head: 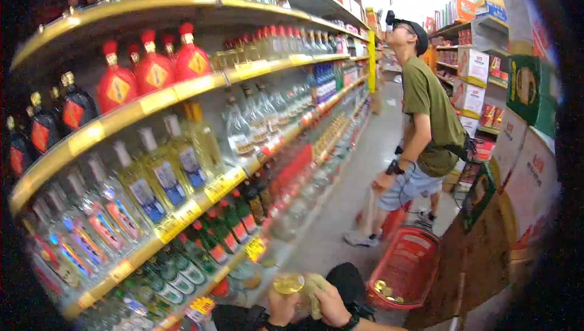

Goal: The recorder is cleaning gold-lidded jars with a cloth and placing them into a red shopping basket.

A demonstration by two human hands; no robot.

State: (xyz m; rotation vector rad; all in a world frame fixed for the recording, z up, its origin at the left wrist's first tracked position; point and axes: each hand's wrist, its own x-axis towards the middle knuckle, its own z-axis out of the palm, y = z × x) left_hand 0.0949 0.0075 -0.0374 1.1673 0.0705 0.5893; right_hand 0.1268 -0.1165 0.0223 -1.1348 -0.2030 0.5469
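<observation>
At the bottom of the head view, my left hand (281, 307) grips a clear glass bottle (288, 284) with yellowish contents, its round end facing up. My right hand (332, 305) holds a pale yellow-green cloth (315, 284) against or just beside that bottle; contact is hard to tell through the blur. Left of my hands, the lower shelf bears green glass bottles (182, 276). A yellow price tag (255, 247) hangs on that shelf's edge.
Shelves (182, 91) of liquor bottles, including red gourd-shaped ones (155, 69), line the left. A person in an olive T-shirt (426, 98) leans in the aisle, looking up. A red plastic basket (406, 262) holding several gold round items stands on the floor. Stacked cartons (524, 162) rise at right.
</observation>
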